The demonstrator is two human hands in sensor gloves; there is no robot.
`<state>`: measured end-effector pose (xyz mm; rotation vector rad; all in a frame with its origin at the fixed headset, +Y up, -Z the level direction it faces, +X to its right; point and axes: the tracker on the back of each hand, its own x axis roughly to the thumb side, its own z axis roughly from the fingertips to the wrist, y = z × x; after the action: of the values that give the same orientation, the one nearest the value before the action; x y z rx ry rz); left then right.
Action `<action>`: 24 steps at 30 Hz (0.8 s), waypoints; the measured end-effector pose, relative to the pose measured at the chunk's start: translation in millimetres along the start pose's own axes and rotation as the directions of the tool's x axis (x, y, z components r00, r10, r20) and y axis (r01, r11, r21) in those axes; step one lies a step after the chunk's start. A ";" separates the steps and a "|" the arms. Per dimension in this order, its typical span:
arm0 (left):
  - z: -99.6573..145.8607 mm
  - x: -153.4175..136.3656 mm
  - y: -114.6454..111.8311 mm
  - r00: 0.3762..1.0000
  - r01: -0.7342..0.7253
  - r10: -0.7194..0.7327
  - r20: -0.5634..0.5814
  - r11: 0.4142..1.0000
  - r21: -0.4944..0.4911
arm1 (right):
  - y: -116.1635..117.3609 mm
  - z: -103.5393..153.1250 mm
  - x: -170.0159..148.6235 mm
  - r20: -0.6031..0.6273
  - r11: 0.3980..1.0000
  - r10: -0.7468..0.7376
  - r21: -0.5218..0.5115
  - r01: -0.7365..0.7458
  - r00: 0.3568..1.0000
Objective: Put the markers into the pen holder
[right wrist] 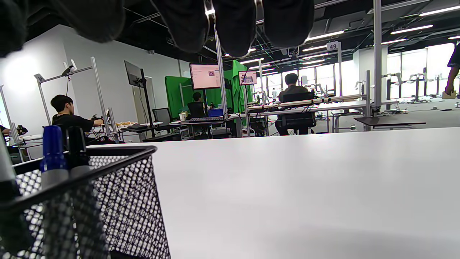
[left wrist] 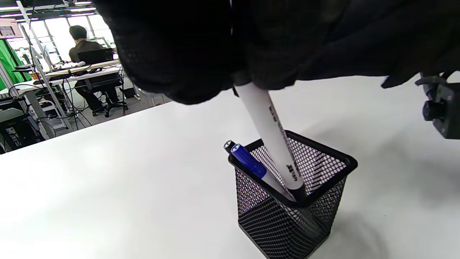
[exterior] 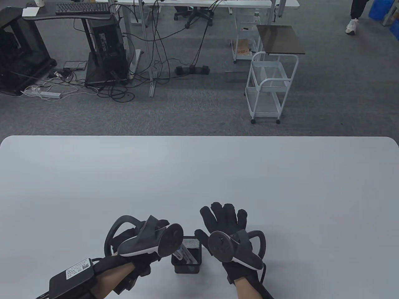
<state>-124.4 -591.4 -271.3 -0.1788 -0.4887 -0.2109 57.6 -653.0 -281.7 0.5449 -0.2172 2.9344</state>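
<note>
Black-gloved, the left hand [exterior: 141,246] hangs over the mesh pen holder [left wrist: 293,201] near the front edge of the white worktop [exterior: 199,174], its fingers [left wrist: 201,54] pinching the top of a white marker [left wrist: 271,136] that slants down with its lower end already inside the holder. 2 more markers lean against the holder's rim, a blue-capped marker [left wrist: 248,162] and, just behind it, a black-capped marker [left wrist: 228,145]. Just beside the holder, the right hand [exterior: 229,232] lies palm down with its fingers [exterior: 226,211] spread and holding nothing.
</note>
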 end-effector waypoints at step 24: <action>-18.8 19.9 -26.9 0.998 -0.010 0.010 0.063 1.000 0.000 | 1.9 -0.8 0.1 -0.002 1.000 0.004 0.006 -0.004 1.000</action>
<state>-105.4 -624.5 -274.8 -0.1877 -0.5500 -0.1960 57.0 -654.8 -282.6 0.5426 -0.2101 2.9398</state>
